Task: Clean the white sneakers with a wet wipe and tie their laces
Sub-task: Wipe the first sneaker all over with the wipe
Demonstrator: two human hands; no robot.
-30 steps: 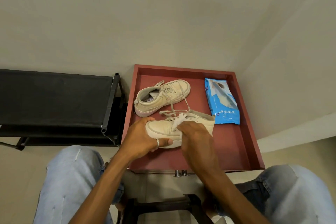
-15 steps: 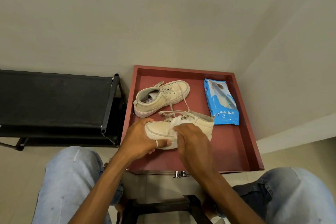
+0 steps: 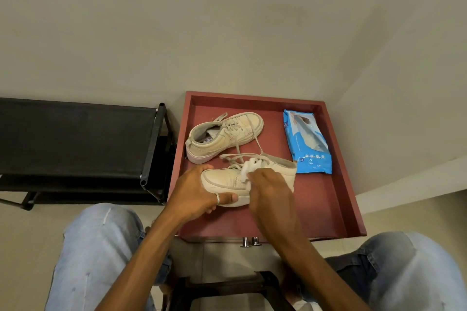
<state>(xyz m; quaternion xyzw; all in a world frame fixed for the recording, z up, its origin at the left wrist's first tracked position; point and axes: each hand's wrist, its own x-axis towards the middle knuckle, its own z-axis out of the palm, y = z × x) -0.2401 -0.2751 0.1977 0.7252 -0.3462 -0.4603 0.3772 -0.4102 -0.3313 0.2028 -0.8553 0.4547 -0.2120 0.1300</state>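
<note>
White sneaker (image 3: 223,180), likely light and stiff-soled, is being held at its toe by left grip (image 3: 199,192); right grip (image 3: 270,192) is clutching a limp wet wipe (image 3: 246,170).

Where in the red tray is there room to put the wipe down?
The near right corner of the tray is bare, between the wipes pack, the right hand and the rim. The left side is crowded: the far sneaker, the held sneaker, loose laces, the left hand.
</note>
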